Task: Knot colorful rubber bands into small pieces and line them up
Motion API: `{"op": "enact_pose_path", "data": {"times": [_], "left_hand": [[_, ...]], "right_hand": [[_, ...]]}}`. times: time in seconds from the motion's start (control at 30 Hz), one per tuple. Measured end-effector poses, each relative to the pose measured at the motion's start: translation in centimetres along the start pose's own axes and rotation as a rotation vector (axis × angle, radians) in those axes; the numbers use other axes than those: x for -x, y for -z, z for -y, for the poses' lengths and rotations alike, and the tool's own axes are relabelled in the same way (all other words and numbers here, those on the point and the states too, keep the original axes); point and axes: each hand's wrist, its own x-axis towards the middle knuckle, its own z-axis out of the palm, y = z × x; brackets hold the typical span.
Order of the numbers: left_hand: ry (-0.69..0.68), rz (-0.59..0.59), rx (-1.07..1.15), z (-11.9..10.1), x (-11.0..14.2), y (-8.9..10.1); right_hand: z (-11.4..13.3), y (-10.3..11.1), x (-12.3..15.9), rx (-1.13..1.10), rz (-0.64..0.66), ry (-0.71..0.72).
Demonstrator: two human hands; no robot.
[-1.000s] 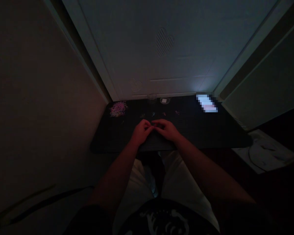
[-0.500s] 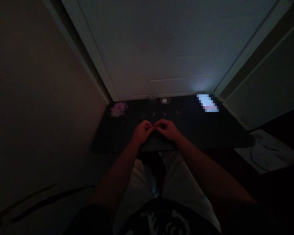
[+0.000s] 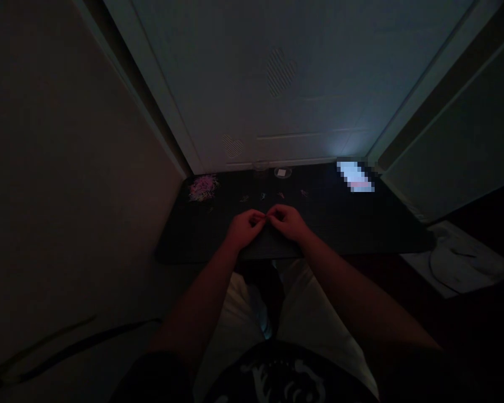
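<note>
Over the front middle of a dark table (image 3: 344,229), my left hand (image 3: 246,228) and my right hand (image 3: 286,221) meet at the fingertips. Both are closed in a pinch, thumbs against forefingers. Whatever they hold between them is too small and dim to make out. Just beyond the hands lie several tiny coloured bits in a row, among them a pinkish one (image 3: 281,195) and a purplish one (image 3: 304,193). At the table's left back is a heap of thin pink and purple pieces (image 3: 204,187).
Against the white panel (image 3: 218,84) at the back stand a clear cup-like container (image 3: 261,168) and a small round clear dish (image 3: 283,173) with a white square in it. A bright, blurred-out screen (image 3: 355,176) lies at the back right. The room is dark.
The left hand's fingers have stretched out a little and shifted slightly right, with the fingertips still together. The right hand has barely moved. Objects on the table stay where they were.
</note>
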Motion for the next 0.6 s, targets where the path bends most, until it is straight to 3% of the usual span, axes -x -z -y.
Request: {"op": "enact_pose_path", "data": {"times": [0.33, 0.6], "left_hand": [[0.025, -0.008, -0.177, 0.0, -0.13, 0.04], [0.024, -0.02, -0.169, -0.11, -0.1, -0.02]], "right_hand": [[0.1, 0.03, -0.01, -0.007, -0.019, -0.016], [-0.17, 0.0, -0.1, -0.008, -0.028, -0.046]]}}
